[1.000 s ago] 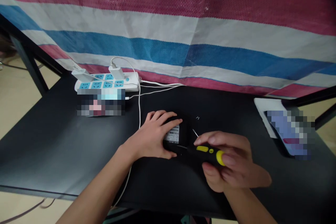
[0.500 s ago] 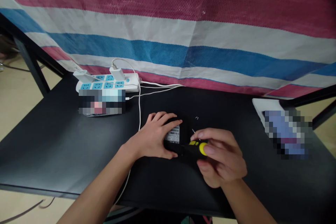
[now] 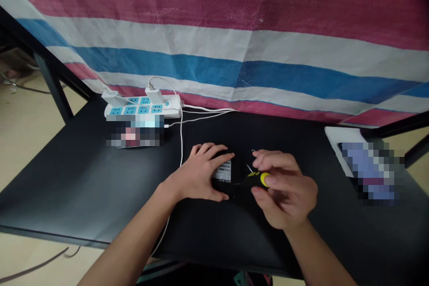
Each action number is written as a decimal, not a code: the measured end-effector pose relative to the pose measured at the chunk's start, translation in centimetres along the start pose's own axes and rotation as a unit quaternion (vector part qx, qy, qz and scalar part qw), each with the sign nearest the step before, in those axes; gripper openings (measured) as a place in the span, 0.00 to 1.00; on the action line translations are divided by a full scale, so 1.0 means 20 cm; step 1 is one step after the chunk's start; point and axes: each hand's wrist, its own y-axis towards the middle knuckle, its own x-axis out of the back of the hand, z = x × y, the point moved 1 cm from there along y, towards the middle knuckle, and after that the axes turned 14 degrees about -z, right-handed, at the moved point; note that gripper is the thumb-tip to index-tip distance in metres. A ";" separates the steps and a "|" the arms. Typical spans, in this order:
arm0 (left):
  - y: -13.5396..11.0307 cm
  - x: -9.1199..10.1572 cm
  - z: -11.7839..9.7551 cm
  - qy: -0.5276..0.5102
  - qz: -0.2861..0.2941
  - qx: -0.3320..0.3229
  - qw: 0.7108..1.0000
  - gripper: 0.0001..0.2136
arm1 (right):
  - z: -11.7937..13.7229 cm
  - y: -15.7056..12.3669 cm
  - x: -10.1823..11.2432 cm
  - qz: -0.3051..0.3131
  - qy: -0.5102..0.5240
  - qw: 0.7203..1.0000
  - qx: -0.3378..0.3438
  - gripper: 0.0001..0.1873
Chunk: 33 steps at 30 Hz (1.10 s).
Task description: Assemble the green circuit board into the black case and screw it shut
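The **screwdriver** [image 3: 257,180] lies almost level across the lower middle of the frame. Its long axis runs from right to left, and the thin metal shaft points left and a little down, to the **small black box** [image 3: 234,163]. The round yellow end of the handle faces right, and the handle is smooth black plastic with yellow parts. The **right hand** [image 3: 284,190] is curled and has firm hold of this handle between thumb and fingers. The **left hand** [image 3: 197,176] is spread and only half open; it lies over the left part of the box and holds it down on the table. The box has a **white barcode label** [image 3: 223,171] and sits on the matte **black table** [image 3: 83,187]. At upper left on the table is a **white power strip** [image 3: 142,110] with blue sockets and plugged-in chargers. A **white cable** [image 3: 181,143] runs down from it, beside the left hand. Behind the table hangs a woven **striped tarpaulin** [image 3: 214,53] in red, white and blue.
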 end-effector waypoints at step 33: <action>0.00 -0.01 0.02 0.005 -0.001 -0.007 1.000 0.51 | 0.03 -0.06 -0.05 0.034 0.062 0.997 -0.027 0.14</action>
